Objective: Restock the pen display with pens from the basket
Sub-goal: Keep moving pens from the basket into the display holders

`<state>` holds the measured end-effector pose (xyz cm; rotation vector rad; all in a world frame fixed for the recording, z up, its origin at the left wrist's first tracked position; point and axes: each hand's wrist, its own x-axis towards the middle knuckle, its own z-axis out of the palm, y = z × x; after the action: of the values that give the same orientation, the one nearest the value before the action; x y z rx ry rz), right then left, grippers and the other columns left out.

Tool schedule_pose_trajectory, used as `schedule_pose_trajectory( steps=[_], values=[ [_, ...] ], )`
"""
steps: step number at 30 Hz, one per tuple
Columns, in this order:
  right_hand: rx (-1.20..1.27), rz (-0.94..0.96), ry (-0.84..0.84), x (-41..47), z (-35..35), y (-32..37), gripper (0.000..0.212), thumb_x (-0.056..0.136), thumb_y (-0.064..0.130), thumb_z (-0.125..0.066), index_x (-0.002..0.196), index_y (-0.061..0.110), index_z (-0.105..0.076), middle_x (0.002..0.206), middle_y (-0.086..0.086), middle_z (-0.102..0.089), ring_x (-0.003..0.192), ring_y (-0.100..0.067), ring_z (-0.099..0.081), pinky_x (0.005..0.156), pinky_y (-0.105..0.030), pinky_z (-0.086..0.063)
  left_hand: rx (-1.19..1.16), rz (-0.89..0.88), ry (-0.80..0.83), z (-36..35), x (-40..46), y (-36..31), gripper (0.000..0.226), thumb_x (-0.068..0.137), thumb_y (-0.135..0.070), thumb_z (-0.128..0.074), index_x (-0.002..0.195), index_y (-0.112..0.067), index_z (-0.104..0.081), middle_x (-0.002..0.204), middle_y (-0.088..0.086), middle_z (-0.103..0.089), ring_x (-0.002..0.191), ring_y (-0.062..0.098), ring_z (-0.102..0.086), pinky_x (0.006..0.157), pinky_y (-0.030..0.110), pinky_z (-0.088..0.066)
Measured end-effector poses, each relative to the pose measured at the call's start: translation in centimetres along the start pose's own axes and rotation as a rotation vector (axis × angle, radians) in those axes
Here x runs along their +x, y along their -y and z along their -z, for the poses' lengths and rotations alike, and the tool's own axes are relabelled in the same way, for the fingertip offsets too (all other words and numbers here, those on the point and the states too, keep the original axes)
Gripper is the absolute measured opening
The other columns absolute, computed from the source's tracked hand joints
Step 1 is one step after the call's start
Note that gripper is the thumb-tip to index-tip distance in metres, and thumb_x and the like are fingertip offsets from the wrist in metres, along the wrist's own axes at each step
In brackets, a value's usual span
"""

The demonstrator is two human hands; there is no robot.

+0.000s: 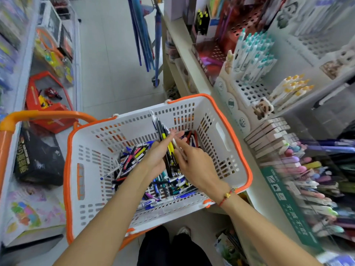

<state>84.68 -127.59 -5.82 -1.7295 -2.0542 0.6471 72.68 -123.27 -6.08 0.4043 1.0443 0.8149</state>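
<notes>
Left hand (156, 154): grips a bundle of pens (163, 137), gathered upright for carrying.
Right hand (192, 160): pinches one white pen (177, 148), adding it.
Basket (232, 120): holds loose pens beside the pen display (251, 89).

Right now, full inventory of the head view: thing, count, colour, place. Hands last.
basket: one, white with orange rim, centre, on an orange-handled cart
loose pens: many, mixed colours, basket floor
pen bunch: several, black, yellow, white, held upright over the basket
white-teal pens: many, standing in the white display, right shelf
white-yellow pens: about a dozen, same display, lower tier
pastel pens: many, clear bin, lower right
red toy box: one, left shelf
black box: one, left shelf
left hand: grips the pen bunch
right hand: red bracelet at wrist, fingers pinching a white pen at the bunch
</notes>
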Motion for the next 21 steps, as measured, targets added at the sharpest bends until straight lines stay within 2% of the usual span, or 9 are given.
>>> schedule_pose_trajectory(
  steps=[1, 2, 4, 6, 8, 13, 14, 18, 21],
  values=[
    [-0.001, 0.000, -0.027, -0.3, 0.8, -0.3, 0.037, 0.102, 0.040, -0.039, 0.136, 0.032, -0.050, 0.067, 0.009, -0.058, 0.059, -0.011, -0.056, 0.053, -0.032, -0.047, -0.014, -0.002, -0.021, -0.7, 0.2, -0.1, 0.032, 0.097, -0.030, -0.056, 0.122, -0.014, -0.067, 0.118, 0.000, -0.070, 0.108, 0.012, -0.067, 0.095, 0.038, -0.054],
    [0.011, -0.013, -0.061, -0.6, 1.6, -0.7, 0.036, 0.101, 0.046, -0.038, 0.129, 0.034, -0.057, 0.069, 0.012, -0.056, 0.059, -0.007, -0.053, 0.053, -0.030, -0.043, -0.027, 0.007, -0.039, -1.3, 0.4, -0.2, 0.033, 0.097, -0.027, -0.056, 0.123, -0.008, -0.062, 0.112, 0.003, -0.072, 0.099, 0.014, -0.071, 0.085, 0.037, -0.058],
    [0.051, -0.059, -0.149, -1.3, 3.2, -1.4, 0.034, 0.101, 0.049, -0.039, 0.112, 0.033, -0.067, 0.065, 0.012, -0.056, 0.055, -0.004, -0.049, 0.049, -0.026, -0.036, 0.000, 0.031, -0.027, -2.6, 0.7, -0.9, 0.020, 0.096, -0.024, -0.059, 0.108, -0.009, -0.067, 0.094, 0.004, -0.072, 0.077, 0.014, -0.072, 0.064, 0.031, -0.060],
    [0.146, -0.163, -0.249, -1.6, 5.0, -2.4, 0.028, 0.101, 0.043, -0.044, 0.098, 0.029, -0.068, 0.062, 0.006, -0.059, 0.052, -0.007, -0.051, 0.047, -0.031, -0.040, 0.048, 0.060, 0.049, -4.2, 1.2, -1.6, 0.014, 0.097, -0.023, -0.058, 0.099, -0.012, -0.066, 0.072, 0.000, -0.062, 0.056, 0.009, -0.061, 0.054, 0.024, -0.055],
    [0.286, -0.313, -0.338, -1.3, 6.8, -3.2, 0.027, 0.100, 0.039, -0.047, 0.095, 0.022, -0.067, 0.069, 0.003, -0.063, 0.054, -0.008, -0.054, 0.054, -0.036, -0.049, 0.066, 0.088, 0.165, -6.0, 1.8, -2.4, 0.014, 0.099, -0.023, -0.052, 0.098, -0.012, -0.061, 0.061, -0.005, -0.050, 0.045, 0.005, -0.047, 0.046, 0.020, -0.047],
    [0.709, -0.609, -0.352, 0.1, 11.0, -4.8, 0.035, 0.092, 0.051, -0.053, 0.090, 0.021, -0.071, 0.086, -0.006, -0.071, 0.083, -0.031, -0.067, 0.083, -0.051, -0.055, 0.261, 0.209, 0.443, -11.7, 2.5, -3.1, 0.016, 0.098, -0.025, -0.053, 0.102, -0.011, -0.059, 0.061, -0.005, -0.042, 0.043, 0.004, -0.038, 0.041, 0.017, -0.039],
    [0.793, -0.636, -0.377, 0.1, 11.7, -5.0, 0.039, 0.092, 0.051, -0.053, 0.088, 0.017, -0.071, 0.082, -0.007, -0.071, 0.081, -0.034, -0.067, 0.082, -0.051, -0.054, 0.332, 0.228, 0.495, -12.9, 2.3, -3.1, 0.015, 0.096, -0.025, -0.055, 0.101, -0.011, -0.060, 0.061, -0.006, -0.045, 0.043, 0.004, -0.039, 0.041, 0.017, -0.039],
    [0.939, -0.748, -0.529, -0.9, 14.6, -5.2, 0.037, 0.098, 0.032, -0.057, 0.081, 0.000, -0.063, 0.051, -0.003, -0.057, 0.049, -0.019, -0.058, 0.057, -0.038, -0.054, 0.542, 0.240, 0.638, -16.7, 1.5, -2.3, 0.019, 0.097, -0.020, -0.053, 0.081, -0.013, -0.058, 0.059, -0.006, -0.053, 0.042, 0.003, -0.044, 0.043, 0.018, -0.040],
    [0.844, -0.820, -0.695, -3.0, 16.6, -6.1, 0.032, 0.095, 0.032, -0.061, 0.078, 0.008, -0.073, 0.052, 0.000, -0.060, 0.050, -0.011, -0.056, 0.060, -0.028, -0.046, 0.623, 0.259, 0.743, -19.7, 0.6, -1.8, 0.022, 0.097, -0.023, -0.054, 0.080, -0.012, -0.063, 0.061, -0.003, -0.059, 0.046, 0.005, -0.053, 0.043, 0.018, -0.042]
  ],
)
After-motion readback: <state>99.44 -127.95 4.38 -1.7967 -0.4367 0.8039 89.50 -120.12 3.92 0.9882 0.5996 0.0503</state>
